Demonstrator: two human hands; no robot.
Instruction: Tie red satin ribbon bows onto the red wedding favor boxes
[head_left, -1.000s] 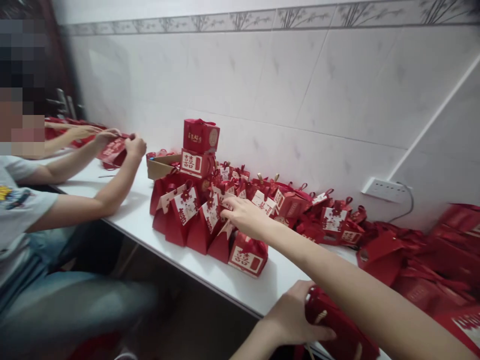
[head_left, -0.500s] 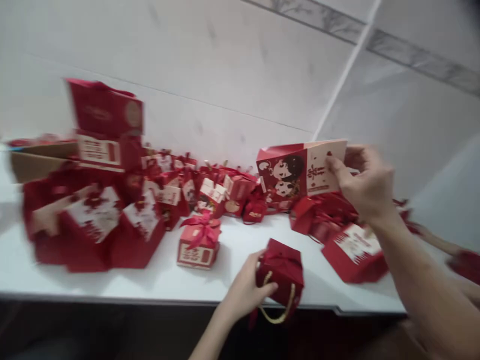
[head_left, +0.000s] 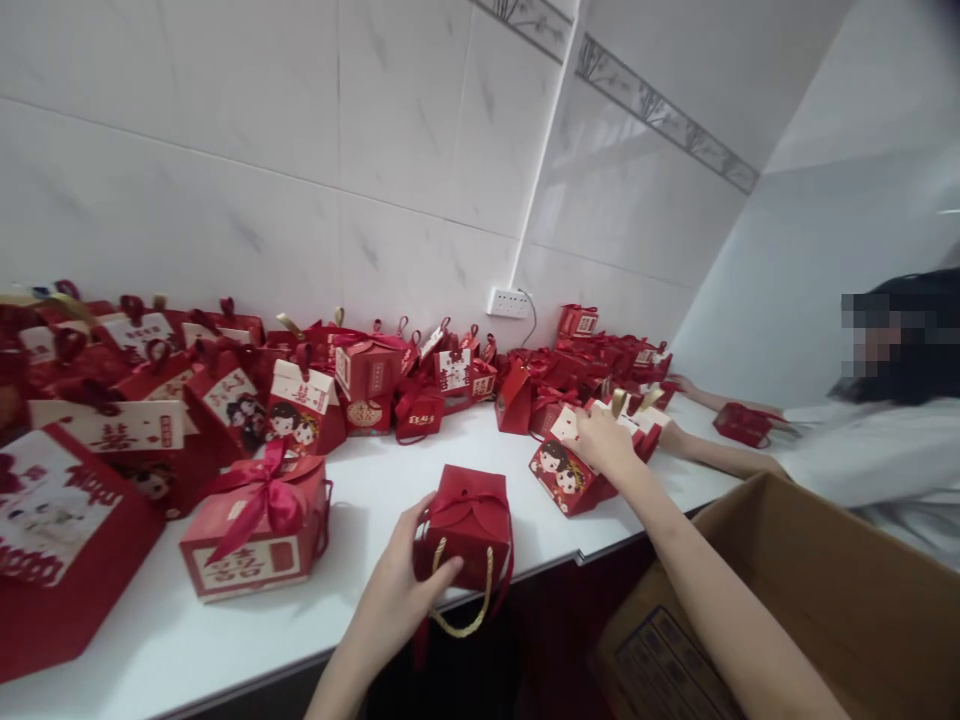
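Note:
My left hand (head_left: pixel 401 580) is closed around the left side of a dark red gift box (head_left: pixel 471 505) at the table's front edge. A ribbon bow ties its top, and a gold rope handle (head_left: pixel 469 632) hangs down its front. Farther right, my right hand (head_left: pixel 609 440) grips the cream top of a cartoon-couple gift box (head_left: pixel 561 478), which tilts low at the table surface; the fingers partly hide it. Left of my left hand stands a pink-bowed gift box (head_left: pixel 259 525) with a cream label.
Many red gift boxes (head_left: pixel 367 375) line the wall side of the white table (head_left: pixel 375 490). A large open cardboard box (head_left: pixel 832 590) stands at the front right. Beyond it, a co-worker in a white sleeve (head_left: pixel 840 450) reaches over the table. A power strip (head_left: pixel 508 302) is on the wall.
The view has swung right, bringing the co-worker and cardboard box into sight. My right hand has lowered the cartoon-couple gift box toward the table. My left hand keeps hold of the dark red gift box.

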